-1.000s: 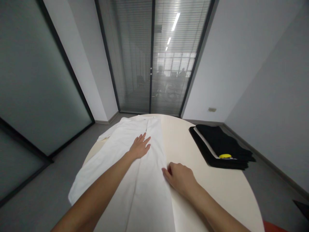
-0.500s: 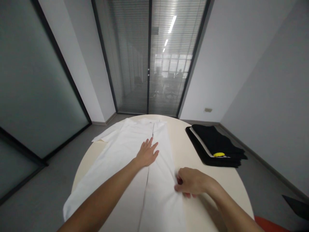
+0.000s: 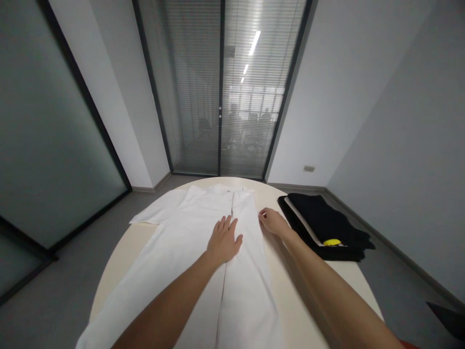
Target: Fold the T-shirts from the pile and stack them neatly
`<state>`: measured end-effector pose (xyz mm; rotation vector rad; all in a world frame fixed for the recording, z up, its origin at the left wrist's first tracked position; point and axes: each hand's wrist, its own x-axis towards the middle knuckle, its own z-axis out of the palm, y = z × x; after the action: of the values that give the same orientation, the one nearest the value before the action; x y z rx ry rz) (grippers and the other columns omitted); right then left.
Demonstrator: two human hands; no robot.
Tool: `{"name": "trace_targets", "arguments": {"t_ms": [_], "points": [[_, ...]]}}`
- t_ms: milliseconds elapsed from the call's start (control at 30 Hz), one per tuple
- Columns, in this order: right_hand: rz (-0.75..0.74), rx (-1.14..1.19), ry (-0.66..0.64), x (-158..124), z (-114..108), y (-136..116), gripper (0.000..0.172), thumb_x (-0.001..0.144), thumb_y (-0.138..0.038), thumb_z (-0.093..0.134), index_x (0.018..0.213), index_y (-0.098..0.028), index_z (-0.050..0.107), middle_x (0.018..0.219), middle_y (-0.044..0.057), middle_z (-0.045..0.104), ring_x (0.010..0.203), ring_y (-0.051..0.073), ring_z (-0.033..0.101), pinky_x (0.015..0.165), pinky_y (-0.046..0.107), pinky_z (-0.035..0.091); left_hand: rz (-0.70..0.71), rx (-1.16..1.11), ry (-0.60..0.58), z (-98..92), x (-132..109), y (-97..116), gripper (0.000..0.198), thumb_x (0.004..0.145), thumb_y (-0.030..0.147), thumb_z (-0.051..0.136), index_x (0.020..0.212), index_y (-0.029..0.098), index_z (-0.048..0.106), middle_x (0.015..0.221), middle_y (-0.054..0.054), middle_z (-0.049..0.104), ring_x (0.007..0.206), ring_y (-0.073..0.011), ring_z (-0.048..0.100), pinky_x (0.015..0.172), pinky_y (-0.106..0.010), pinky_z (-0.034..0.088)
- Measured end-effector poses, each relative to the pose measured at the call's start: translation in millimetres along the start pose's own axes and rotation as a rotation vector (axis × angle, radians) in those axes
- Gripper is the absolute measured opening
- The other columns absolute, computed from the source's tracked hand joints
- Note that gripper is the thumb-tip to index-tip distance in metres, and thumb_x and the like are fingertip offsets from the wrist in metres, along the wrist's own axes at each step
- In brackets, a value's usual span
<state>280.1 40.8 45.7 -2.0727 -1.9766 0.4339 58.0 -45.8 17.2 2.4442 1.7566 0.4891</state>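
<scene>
A long white shirt [image 3: 181, 252] with a short sleeve at the far left lies spread over the round table, a seam line running down it from the collar. My left hand [image 3: 223, 241] rests palm down on the cloth beside that line, fingers spread. At the shirt's right edge, toward the collar end, my right hand [image 3: 272, 220] has its fingers curled and pinched against the cloth. The right side of the shirt runs in a straight edge, and no sleeve shows there.
The cream round table [image 3: 290, 281] carries a stack of folded dark clothes [image 3: 323, 218] on its right, with a pale layer in it. A yellow object [image 3: 332, 242] lies at the stack's near edge. Beyond the table stands a glass door [image 3: 240, 121] with blinds.
My right hand has moved away from me along the shirt's right edge, toward the collar end. My left hand stays flat on the shirt. The view has shifted slightly.
</scene>
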Motion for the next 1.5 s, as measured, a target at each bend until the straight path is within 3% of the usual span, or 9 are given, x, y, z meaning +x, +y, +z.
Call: {"name": "trace_targets", "arguments": {"t_ms": [333, 533, 700, 800, 967, 1100, 1300, 1400, 1500], "points": [[0.034, 0.098, 0.113, 108.3, 17.8, -8.3, 0.046, 0.101, -0.025, 0.041, 0.146, -0.021, 0.05, 0.13, 0.007, 0.068, 0.125, 0.021, 0.06, 0.108, 0.029, 0.041, -0.012, -0.038, -0.003, 5.2, 1.2, -2.0, 0.059, 0.1, 0.042, 0.039, 0.152, 0.014, 0.043, 0.162, -0.015, 0.035, 0.152, -0.0325, 0.027, 0.123, -0.051, 0.026], [0.067, 0.13, 0.134, 144.2, 24.3, -13.0, 0.045, 0.099, -0.022, 0.041, 0.14, -0.025, 0.06, 0.135, 0.005, 0.066, 0.125, 0.021, 0.059, 0.108, 0.029, 0.041, -0.015, -0.076, 0.008, 6.5, 2.0, -1.9, 0.059, 0.098, 0.043, 0.041, 0.15, 0.014, 0.045, 0.161, -0.014, 0.035, 0.151, -0.0335, 0.028, 0.122, -0.052, 0.026], [0.13, 0.141, 0.162, 161.2, 20.6, -15.7, 0.035, 0.094, -0.022, 0.048, 0.117, -0.019, 0.075, 0.122, 0.008, 0.072, 0.116, 0.022, 0.064, 0.102, 0.027, 0.044, -0.015, -0.1, 0.014, 6.7, 2.0, -1.7, 0.06, 0.098, 0.043, 0.041, 0.151, 0.015, 0.045, 0.162, -0.013, 0.034, 0.152, -0.0324, 0.026, 0.123, -0.051, 0.024], [0.154, 0.155, 0.217, 169.8, 14.8, -18.0, 0.037, 0.093, -0.022, 0.048, 0.119, -0.019, 0.074, 0.12, 0.01, 0.072, 0.114, 0.024, 0.064, 0.1, 0.03, 0.045, -0.017, -0.105, 0.007, 7.1, 2.3, -1.9, 0.061, 0.098, 0.043, 0.042, 0.152, 0.014, 0.043, 0.163, -0.012, 0.033, 0.152, -0.0327, 0.026, 0.123, -0.051, 0.024], [0.116, 0.168, 0.235, 179.1, 12.2, -20.1, 0.048, 0.091, -0.017, 0.043, 0.134, -0.018, 0.065, 0.125, 0.01, 0.07, 0.112, 0.021, 0.064, 0.098, 0.029, 0.046, -0.022, -0.11, -0.002, 4.5, 3.0, -1.6, 0.061, 0.098, 0.044, 0.041, 0.152, 0.014, 0.043, 0.163, -0.012, 0.034, 0.152, -0.0325, 0.026, 0.123, -0.051, 0.025], [0.067, 0.107, 0.14, 174.5, 15.6, -18.8, 0.046, 0.086, -0.013, 0.047, 0.126, -0.021, 0.07, 0.123, 0.007, 0.07, 0.116, 0.021, 0.063, 0.102, 0.027, 0.043, -0.03, -0.111, 0.0, 2.8, 4.0, -1.5, 0.061, 0.098, 0.043, 0.042, 0.152, 0.014, 0.044, 0.162, -0.012, 0.034, 0.151, -0.0318, 0.027, 0.123, -0.05, 0.025], [0.164, -0.033, 0.123, 148.6, 14.5, -17.0, 0.049, 0.093, -0.029, 0.049, 0.138, -0.012, 0.058, 0.14, 0.024, 0.055, 0.131, 0.036, 0.051, 0.106, 0.046, 0.043, -0.027, -0.099, 0.004, 3.9, 6.1, -2.0, 0.058, 0.1, 0.04, 0.037, 0.152, 0.015, 0.043, 0.161, -0.01, 0.036, 0.151, -0.0299, 0.028, 0.123, -0.05, 0.027], [0.237, -0.057, 0.098, 133.9, 13.1, -16.5, 0.052, 0.096, -0.039, 0.046, 0.131, -0.005, 0.061, 0.13, 0.03, 0.059, 0.123, 0.038, 0.058, 0.1, 0.049, 0.047, -0.022, -0.086, 0.01, 5.9, 6.3, -2.5, 0.057, 0.1, 0.039, 0.037, 0.152, 0.016, 0.043, 0.161, -0.009, 0.037, 0.151, -0.0297, 0.029, 0.122, -0.051, 0.027], [0.234, -0.059, 0.051, 121.0, 12.2, -17.3, 0.053, 0.095, -0.045, 0.046, 0.123, -0.005, 0.067, 0.124, 0.028, 0.064, 0.118, 0.036, 0.063, 0.097, 0.044, 0.05, -0.023, -0.072, 0.015, 7.0, 6.6, -2.8, 0.057, 0.1, 0.039, 0.038, 0.151, 0.015, 0.044, 0.161, -0.01, 0.037, 0.151, -0.03, 0.03, 0.122, -0.05, 0.028]]}}
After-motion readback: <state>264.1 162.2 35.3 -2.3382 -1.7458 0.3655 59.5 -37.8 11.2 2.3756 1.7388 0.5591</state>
